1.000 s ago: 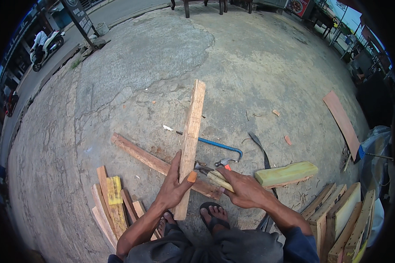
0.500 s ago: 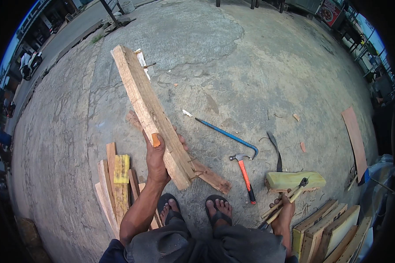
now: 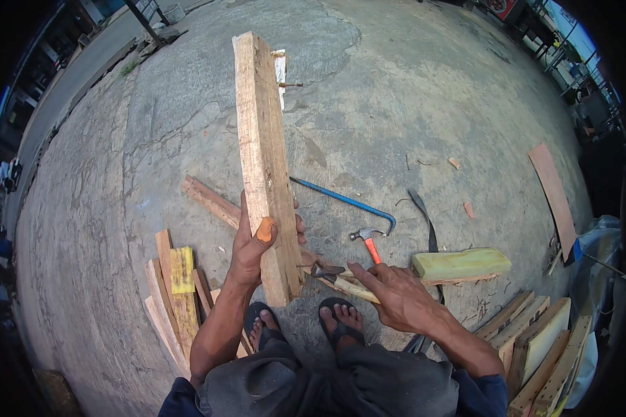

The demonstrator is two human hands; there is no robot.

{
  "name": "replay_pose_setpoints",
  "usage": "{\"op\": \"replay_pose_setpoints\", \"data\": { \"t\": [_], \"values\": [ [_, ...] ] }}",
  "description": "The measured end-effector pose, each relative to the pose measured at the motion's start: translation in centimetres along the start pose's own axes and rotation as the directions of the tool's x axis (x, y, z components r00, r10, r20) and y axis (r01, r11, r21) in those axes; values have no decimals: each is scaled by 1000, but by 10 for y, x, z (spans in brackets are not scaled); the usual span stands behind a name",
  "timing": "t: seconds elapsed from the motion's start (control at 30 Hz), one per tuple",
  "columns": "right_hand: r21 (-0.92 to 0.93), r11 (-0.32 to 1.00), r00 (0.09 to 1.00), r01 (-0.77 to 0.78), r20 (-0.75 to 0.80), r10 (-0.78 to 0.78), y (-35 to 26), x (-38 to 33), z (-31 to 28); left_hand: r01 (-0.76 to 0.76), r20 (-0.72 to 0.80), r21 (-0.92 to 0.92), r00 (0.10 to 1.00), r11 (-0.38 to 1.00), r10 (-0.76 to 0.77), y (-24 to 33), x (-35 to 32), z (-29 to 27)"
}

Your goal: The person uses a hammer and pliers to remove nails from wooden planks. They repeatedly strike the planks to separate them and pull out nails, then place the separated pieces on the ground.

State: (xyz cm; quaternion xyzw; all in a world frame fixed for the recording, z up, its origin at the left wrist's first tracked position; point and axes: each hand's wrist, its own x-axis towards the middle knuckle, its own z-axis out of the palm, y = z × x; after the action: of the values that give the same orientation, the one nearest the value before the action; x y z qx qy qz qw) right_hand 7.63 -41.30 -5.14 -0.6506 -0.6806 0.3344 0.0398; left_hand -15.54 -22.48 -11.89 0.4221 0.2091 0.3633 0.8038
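Plank (image 3: 263,160) in left hand (image 3: 252,247)

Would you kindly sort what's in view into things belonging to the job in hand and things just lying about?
In hand:
- plank, gripped upright by left hand
- nail sticking from its top
- pincers, by right hand

Lying about:
- hammer
- blue crowbar
- green block
- scrap boards
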Motion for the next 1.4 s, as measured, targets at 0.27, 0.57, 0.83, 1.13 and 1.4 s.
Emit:
{"op": "replay_pose_setpoints", "data": {
  "t": [0.27,0.57,0.83,1.13,1.4],
  "values": [
    [-216,969,992,124,24,-121,-10,19,-2,24,-121,-4,992,1000,-25,10,-19,-6],
    [-557,815,930,157,-196,-312,-13,21,-14,443,-329,-55,838,895,-436,23,1,19],
    [-538,837,971,96,-136,-199,-24,11,-63,585,-133,-104,793,804,-595,32,12,18],
    [-208,978,992,32,-117,-57,-33,-5,-100,-164,314,702,945,693,-94,12,6,-17],
    [-145,989,980,-25,-198,-5,-36,-7,-109,-2,206,661,962,750,-179,12,9,15]
  ]
}}
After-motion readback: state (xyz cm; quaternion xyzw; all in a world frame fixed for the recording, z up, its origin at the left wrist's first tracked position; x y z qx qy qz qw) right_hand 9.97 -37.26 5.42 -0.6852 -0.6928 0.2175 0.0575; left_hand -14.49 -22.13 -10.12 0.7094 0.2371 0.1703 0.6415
